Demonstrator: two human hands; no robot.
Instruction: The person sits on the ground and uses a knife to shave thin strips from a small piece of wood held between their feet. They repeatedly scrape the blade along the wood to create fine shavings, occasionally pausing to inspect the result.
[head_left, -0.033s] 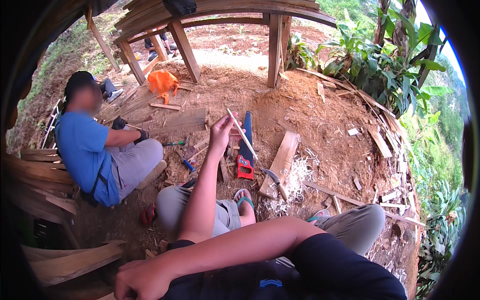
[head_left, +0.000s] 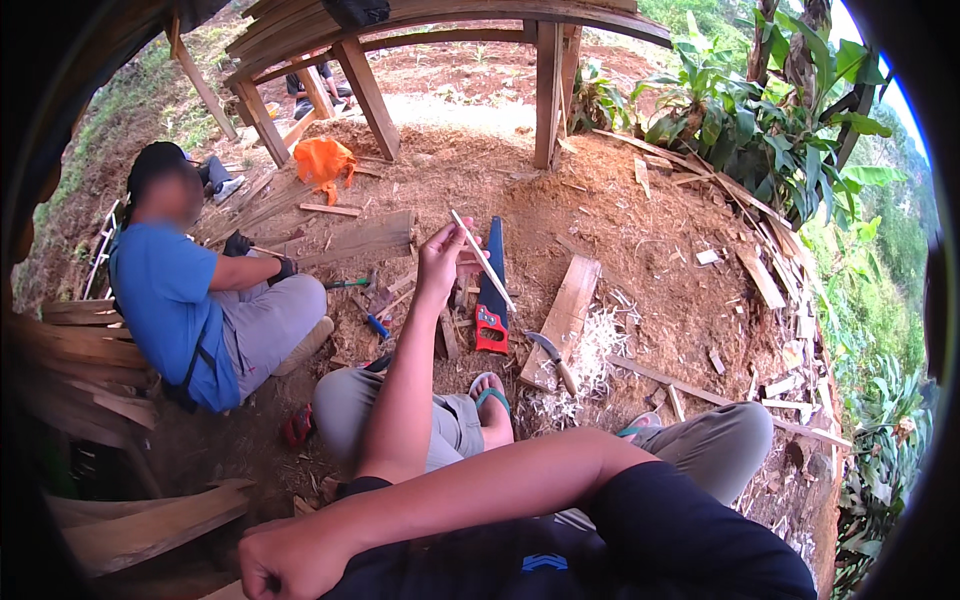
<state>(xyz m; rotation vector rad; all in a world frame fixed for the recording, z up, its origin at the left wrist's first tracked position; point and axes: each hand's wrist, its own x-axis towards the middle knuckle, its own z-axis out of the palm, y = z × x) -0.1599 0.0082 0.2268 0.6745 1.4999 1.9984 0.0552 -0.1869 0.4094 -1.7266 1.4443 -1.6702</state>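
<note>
A thin, pale wooden stick [head_left: 483, 258] slants up in front of me, pinched by my left hand [head_left: 446, 262], with other fingers spread beside it. My right forearm crosses my body to the lower left, where my right hand [head_left: 292, 562] is curled into a fist. What that fist holds, if anything, is hidden. Beyond the stick, a handsaw [head_left: 491, 300] with a blue blade and red handle lies on the ground. Closer to my feet, a curved knife [head_left: 556, 364] with a wooden handle rests at a plank [head_left: 566, 318] and pale shavings [head_left: 598, 352].
At left sits a person in a blue shirt [head_left: 170, 285], wearing dark gloves. A wooden bench [head_left: 450, 18] stands ahead, with an orange cloth [head_left: 323, 162] near its legs. Boards [head_left: 150, 525] lie at lower left. Wood scraps line the right edge, beside green plants [head_left: 745, 125].
My right fist has shifted slightly to the right. The stick and my left hand have moved very little.
</note>
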